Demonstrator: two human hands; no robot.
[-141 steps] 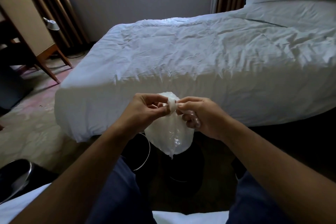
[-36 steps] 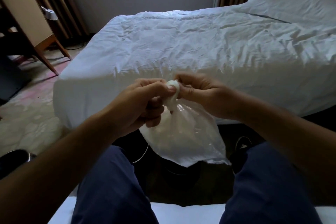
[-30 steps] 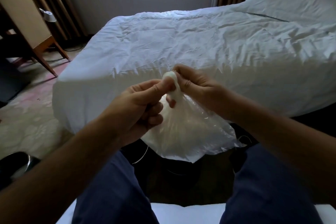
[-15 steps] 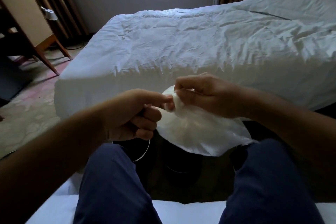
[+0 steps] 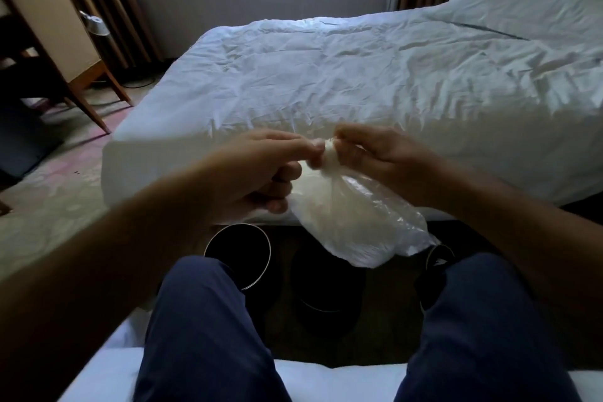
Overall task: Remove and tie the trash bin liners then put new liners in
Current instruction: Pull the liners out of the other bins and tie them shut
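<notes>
The floor between the person's knees (image 5: pixel 202 320) lies in deep shadow. A bin (image 5: pixel 269 253) shows there only as a thin bright rim around a black inside, with its near edge cut off by the left knee. Beside it is a dark round shape (image 5: pixel 326 290) that is too dim to make out. The liner (image 5: pixel 352 228), a cloudy clear plastic bag, hangs in the air in front of the white bed (image 5: pixel 359 81) and above that dark floor. Its contents cannot be seen through the film. Its mouth is gathered into a tight white twisted neck (image 5: pixel 330 157) that is partly covered by fingers, so whether a knot is formed there cannot be told. The left hand (image 5: pixel 257 170) pinches this neck between thumb and forefinger, with its other fingers curled under against the bag's upper side. The right hand (image 5: pixel 381 157) grips the same neck from the other side with bent fingers, and its fingertips are hidden behind the twist. A dark shoe (image 5: pixel 437 263) under the bag's lower corner bears a small white mark that is too small to read.
</notes>
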